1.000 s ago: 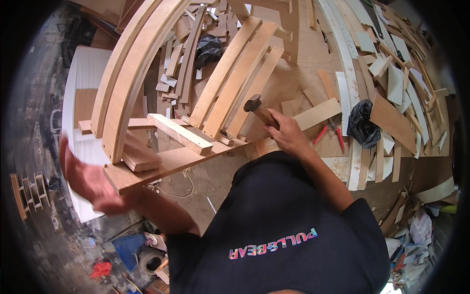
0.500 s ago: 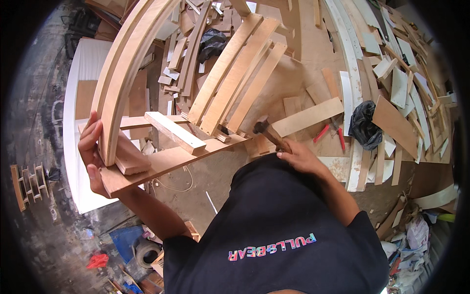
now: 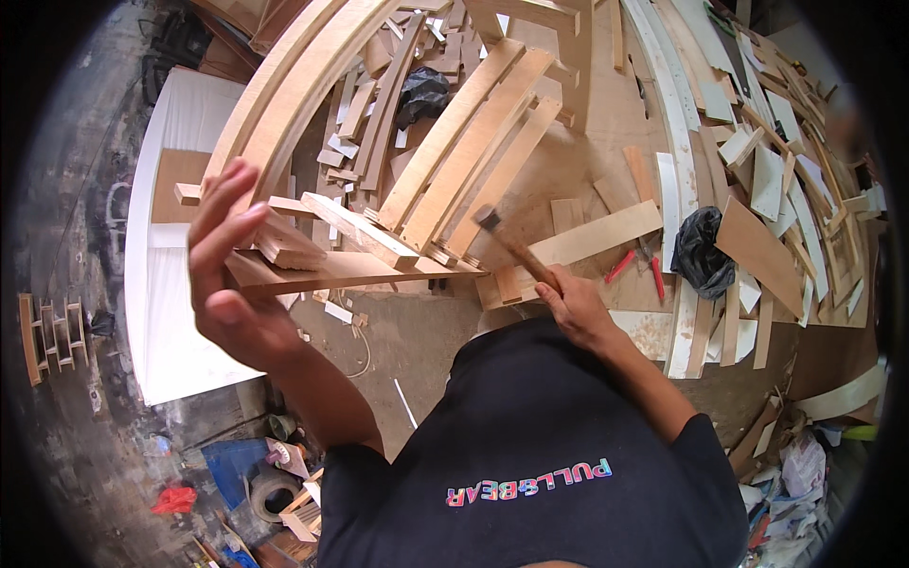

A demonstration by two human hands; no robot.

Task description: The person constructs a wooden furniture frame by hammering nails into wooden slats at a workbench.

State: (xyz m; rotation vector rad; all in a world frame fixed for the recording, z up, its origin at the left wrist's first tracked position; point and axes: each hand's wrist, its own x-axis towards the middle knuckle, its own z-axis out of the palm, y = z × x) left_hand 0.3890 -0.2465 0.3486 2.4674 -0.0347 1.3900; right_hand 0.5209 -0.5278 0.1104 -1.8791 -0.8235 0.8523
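My left hand [image 3: 237, 284] has its fingers apart and slightly bent at the left end of a wooden frame with curved slats [image 3: 284, 104]; I cannot tell whether it touches the frame. The frame's long board [image 3: 331, 270] carries a block [image 3: 289, 246] beside that hand and a pale batten [image 3: 365, 230]. Farther right stands a group of straight slats [image 3: 445, 142]. My right hand [image 3: 573, 312] grips a hammer [image 3: 516, 246] by its wooden handle, head up, just below those slats.
A worktable [image 3: 606, 123] holds many offcuts [image 3: 767, 170], black plastic bags [image 3: 701, 251] and red-handled pliers [image 3: 653, 270]. A white padded panel [image 3: 166, 331] stands at the left. A small slatted frame [image 3: 52, 336], a tyre [image 3: 275, 492] and a red bag [image 3: 173, 499] lie on the floor.
My left hand came up to the frame's end, curled around it, then spread and shifted upward. The frame's near end has risen and moved rightward. My right hand and hammer dropped slightly.
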